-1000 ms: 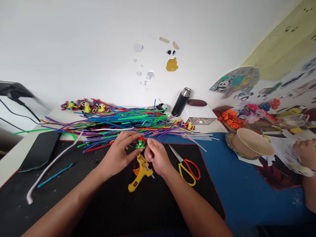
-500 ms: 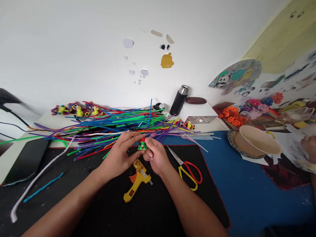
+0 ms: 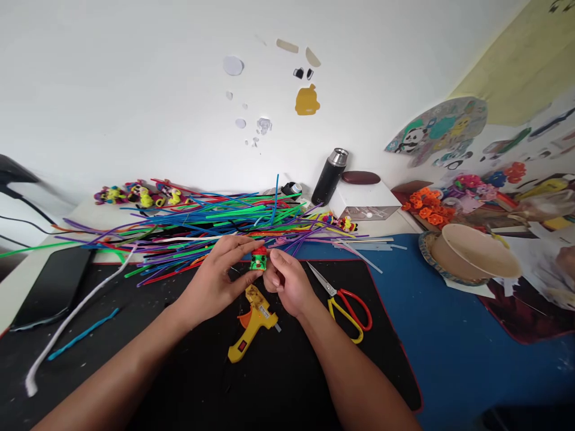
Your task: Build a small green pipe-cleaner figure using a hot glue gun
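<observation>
Between the thumb and fingers of my left hand is a small red-and-green pipe-cleaner figure, red on top, with small dark spots on the green part. My right hand is closed right beside it, thumb over curled fingers; whether these grip a part of the figure is hidden. Below both hands a yellow hot glue gun lies on the black mat. To the right of my right hand lie scissors with one red and one yellow handle loop, blades apart.
Behind my hands spreads a pile of coloured pipe cleaners. Finished figures sit at the back left. A phone lies left. A black thermos stands by a white box. At right are a bowl and another person's hand.
The figure has turned slightly, so more of its green side shows. My right thumb has drawn a little away from it. The whole view has shifted slightly.
</observation>
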